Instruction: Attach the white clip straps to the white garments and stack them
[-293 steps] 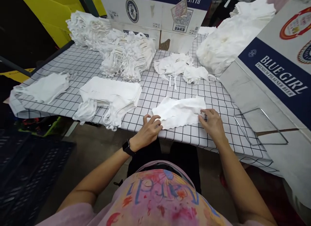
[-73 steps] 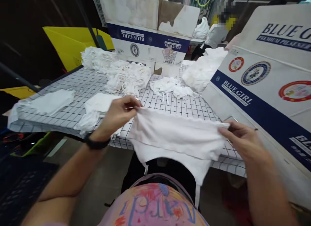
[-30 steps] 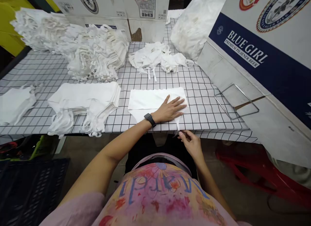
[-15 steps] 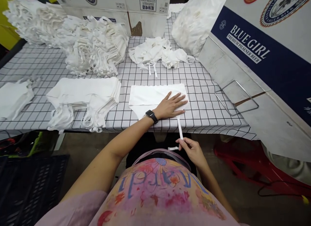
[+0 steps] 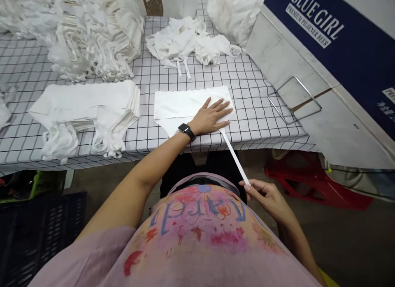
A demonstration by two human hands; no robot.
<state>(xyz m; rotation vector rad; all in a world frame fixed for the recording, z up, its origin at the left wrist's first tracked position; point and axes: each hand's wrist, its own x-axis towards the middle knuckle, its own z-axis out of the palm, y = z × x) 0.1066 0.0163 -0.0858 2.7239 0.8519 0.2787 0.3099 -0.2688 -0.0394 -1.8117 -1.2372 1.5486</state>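
Observation:
A white strapped garment (image 5: 182, 102), like a camisole or bra top, lies flat on the checked tablecloth (image 5: 247, 89) with its scalloped edge away from me. My left hand (image 5: 212, 116) presses flat on its right part, fingers spread, a black watch on the wrist. From under that hand a narrow white strap (image 5: 233, 152) runs taut over the table edge towards me. My right hand (image 5: 262, 195) pinches the strap's near end between thumb and fingers, beyond the table edge. The garment's second strap does not show.
To the left lies a neat stack of white garments (image 5: 86, 100). Behind it are large bundled heaps (image 5: 95, 36). A loose white pile (image 5: 185, 38) sits further back. On the right, a beer carton (image 5: 277, 61) leans near a wire frame (image 5: 294, 100). A red stool (image 5: 302, 172) stands below.
My right hand has moved right and slightly down, drawing the strap out longer and more slanted. My left hand stays flat on the garment. The view has tilted downward.

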